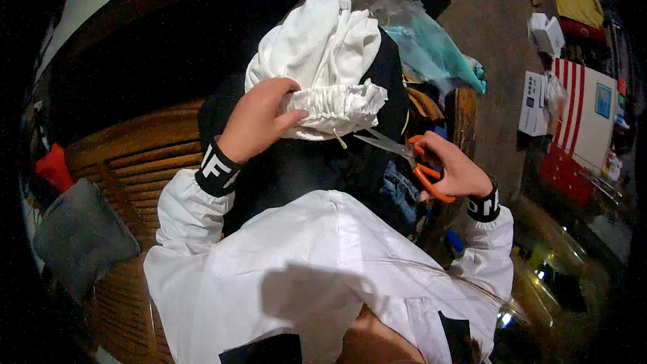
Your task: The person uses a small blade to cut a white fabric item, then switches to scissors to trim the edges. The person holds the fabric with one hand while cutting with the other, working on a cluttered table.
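Note:
A white cloth garment (317, 44) with a gathered elastic waistband (337, 108) lies across my dark-clothed lap. My left hand (259, 118) grips the band at its left end, thumb on the near side and fingers on top. A short pale cord or thread end (341, 140) hangs from the band's lower edge. To the right, my right hand (453, 162) holds scissors with orange handles (428, 174). Their metal blades (385, 143) are parted and point left, with the tips close to the cord end. Whether the blades touch it I cannot tell.
I sit on a slatted wooden bench (135, 155) with a grey cushion (84, 236) at the left. A clear and teal plastic bag (431, 47) lies beyond my right hand. White boxes (536, 104) and a red-striped panel (579, 104) stand farther right.

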`<state>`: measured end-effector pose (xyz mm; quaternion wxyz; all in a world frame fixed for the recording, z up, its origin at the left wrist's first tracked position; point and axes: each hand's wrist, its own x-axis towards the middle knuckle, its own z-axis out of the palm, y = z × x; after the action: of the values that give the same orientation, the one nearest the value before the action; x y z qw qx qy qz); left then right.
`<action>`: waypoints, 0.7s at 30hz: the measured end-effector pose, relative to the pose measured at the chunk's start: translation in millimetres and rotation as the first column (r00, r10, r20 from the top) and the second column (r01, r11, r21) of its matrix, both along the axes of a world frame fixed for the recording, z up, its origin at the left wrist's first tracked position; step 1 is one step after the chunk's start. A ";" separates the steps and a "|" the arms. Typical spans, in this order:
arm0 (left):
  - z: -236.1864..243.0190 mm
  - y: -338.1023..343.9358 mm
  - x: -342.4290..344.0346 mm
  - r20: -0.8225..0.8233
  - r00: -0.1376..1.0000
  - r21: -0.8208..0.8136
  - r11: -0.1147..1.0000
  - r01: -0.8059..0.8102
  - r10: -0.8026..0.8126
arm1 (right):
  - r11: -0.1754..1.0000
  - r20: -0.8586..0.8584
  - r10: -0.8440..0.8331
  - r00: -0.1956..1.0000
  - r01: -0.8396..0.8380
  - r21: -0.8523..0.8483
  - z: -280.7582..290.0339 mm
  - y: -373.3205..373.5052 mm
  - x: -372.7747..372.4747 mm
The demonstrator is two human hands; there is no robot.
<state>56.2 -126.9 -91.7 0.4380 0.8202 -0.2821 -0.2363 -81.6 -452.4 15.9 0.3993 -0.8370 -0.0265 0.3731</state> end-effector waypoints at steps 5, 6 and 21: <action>3.2 -8.3 -2.2 -0.206 0.978 -0.059 0.998 0.006 -0.019 | 0.997 -0.028 -0.076 0.997 0.076 0.013 2.5 -5.2 11.3; 2.6 -8.2 -2.7 -0.189 0.981 -0.083 0.996 0.015 -0.030 | 0.998 -0.003 -0.061 0.998 0.061 0.010 -1.2 -7.9 11.0; 20.1 -8.4 6.0 -0.319 0.928 -0.165 0.975 0.147 -0.194 | 0.989 0.063 0.121 0.991 -0.125 0.081 -8.1 14.4 39.6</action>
<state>62.2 -135.3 -71.6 0.5128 0.7084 -0.2899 -0.3889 -42.0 -438.0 7.8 0.4097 -0.8265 -0.1054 0.3713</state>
